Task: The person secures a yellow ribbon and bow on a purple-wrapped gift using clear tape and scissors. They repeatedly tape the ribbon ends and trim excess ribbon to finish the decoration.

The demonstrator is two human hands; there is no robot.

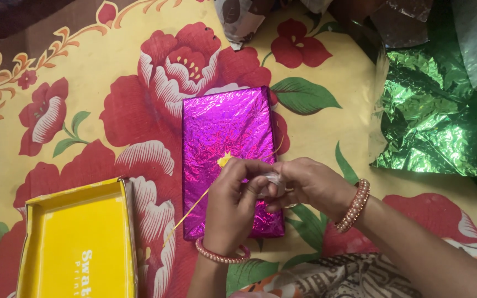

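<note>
A box wrapped in shiny purple foil (223,127) lies on a yellow cloth with red flowers (111,83). Over its near end, my left hand (233,204) and my right hand (307,185) meet, fingertips together. Between them sits a small clear roll of tape (271,182), pinched by both hands. A thin yellow ribbon (191,212) runs from under my left hand down to the left, and a small yellow ribbon bit (224,160) rests on the foil. Both wrists wear beaded bangles.
An open yellow cardboard box lid (78,243) sits at the lower left. Crumpled green foil paper (434,116) lies at the right. More foil and a patterned fabric piece (238,19) are at the top edge.
</note>
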